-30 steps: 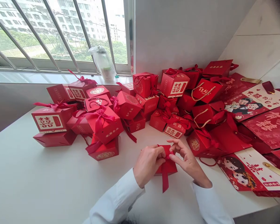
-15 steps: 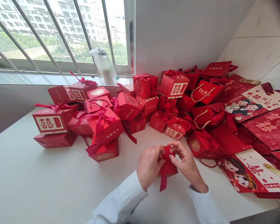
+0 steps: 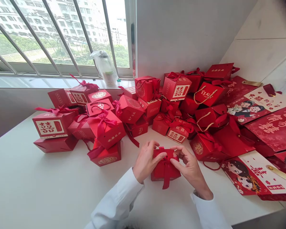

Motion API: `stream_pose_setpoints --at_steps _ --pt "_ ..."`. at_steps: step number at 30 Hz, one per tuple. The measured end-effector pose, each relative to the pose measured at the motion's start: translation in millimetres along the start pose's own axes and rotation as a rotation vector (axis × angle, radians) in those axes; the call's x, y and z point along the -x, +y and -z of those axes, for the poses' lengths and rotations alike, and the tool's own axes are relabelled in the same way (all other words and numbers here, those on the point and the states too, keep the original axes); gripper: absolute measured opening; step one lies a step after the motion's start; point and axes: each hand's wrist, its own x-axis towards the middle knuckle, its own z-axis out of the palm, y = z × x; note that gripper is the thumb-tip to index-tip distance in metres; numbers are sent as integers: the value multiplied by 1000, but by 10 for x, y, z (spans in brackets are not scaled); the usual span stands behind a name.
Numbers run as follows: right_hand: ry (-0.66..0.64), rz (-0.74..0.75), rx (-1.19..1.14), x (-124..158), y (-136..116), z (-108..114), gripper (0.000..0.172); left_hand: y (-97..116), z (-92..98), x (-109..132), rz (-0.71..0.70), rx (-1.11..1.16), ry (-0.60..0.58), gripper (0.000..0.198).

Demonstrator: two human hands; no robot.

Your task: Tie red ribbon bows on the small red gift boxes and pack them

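Observation:
A red gift box [image 3: 163,171] stands on the white table [image 3: 38,190] right in front of me, with a red satin ribbon [image 3: 167,162] tied across its top. One ribbon tail hangs down the near face. My left hand [image 3: 146,162] pinches the ribbon at the box's left top corner. My right hand [image 3: 187,168] holds the ribbon from the other side, its fingertips meeting the knot area. Both white shirt cuffs show at the bottom of the view. Part of the box top is hidden by my fingers.
A heap of red gift boxes [image 3: 107,127] with ribbons and gold cords fills the table behind my hands. Red printed cards [image 3: 252,171] lie to the right. A barred window [image 3: 61,38] and a sill with a plastic-wrapped bottle [image 3: 104,68] stand behind.
My hands have drawn slightly apart and to the left, pulling the ribbon tighter across the box. More of the box top now shows, and the hanging ribbon tail looks shorter.

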Motion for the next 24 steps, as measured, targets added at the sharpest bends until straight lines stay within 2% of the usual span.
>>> stream_pose_setpoints --at_steps 3,5,8,11,15,21,24 --pt "15 27 7 9 13 -11 26 5 -12 13 4 37 -33 48" --pt "39 43 29 10 25 -22 26 -13 -19 8 -1 53 -88 52" --pt "91 60 57 -11 64 -54 23 -57 -41 -25 -24 69 -136 41" --pt "156 79 41 -58 136 -105 20 -92 -74 -71 -36 105 -94 34" --pt "272 76 -50 -107 232 -182 20 -108 -98 -106 -52 173 -53 35" --pt "373 85 -196 -96 234 -300 18 -130 -70 -126 -41 198 -72 42" --pt "428 101 -263 -88 208 -371 18 -141 -45 -141 -54 197 -88 38"
